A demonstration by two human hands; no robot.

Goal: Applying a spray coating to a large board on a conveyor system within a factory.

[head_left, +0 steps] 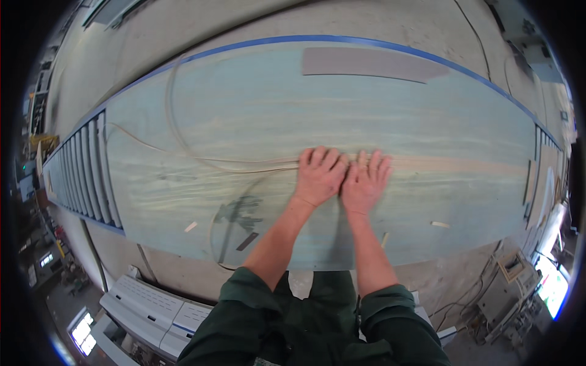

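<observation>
A large pale blue-green veneer sheet lies flat on a roller conveyor with a blue edge. My left hand and my right hand rest side by side, palms down and fingers spread, on the sheet's middle. They press on a thin light strip that runs along a seam and curls away to the left. To the right of my hands the seam shows as a tan band.
A grey rectangular piece lies on the sheet's far side. Small wood scraps and a dark offcut lie near the front edge. Conveyor rollers show at the left. A white machine stands below left.
</observation>
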